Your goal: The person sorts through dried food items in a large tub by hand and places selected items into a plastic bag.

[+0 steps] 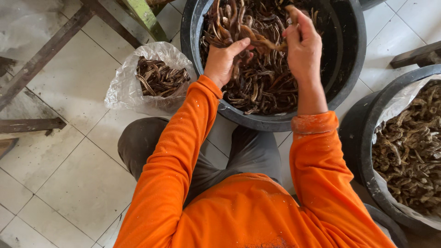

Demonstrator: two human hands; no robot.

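Head camera, looking down past my orange long sleeves and grey trousers to a pale tiled floor.

At top centre of the frame stands a large round black plastic tub point(349, 69), filled with dark brown, dried, curled pods point(262, 87). Both my hands are raised over it. My left hand point(225, 62), left of centre, is clenched around a thick bunch of these pods, which fan upward out of the grip. My right hand point(301, 46), just right of it, pinches one long tan-brown pod point(268, 44) that stretches across toward the left hand's bunch.

To the left of the tub, touching its wall, a clear plastic bag point(121, 87) sits open on the floor, holding a smaller heap of similar pods. At the right edge, a second black tub lined with clear plastic point(367, 138) holds paler, shrivelled brown pieces.

As I judge it, the bunch is loosely fanned, so a slackened left grip could scatter pods onto the tiles. The brittle-looking single pod might snap if tugged.
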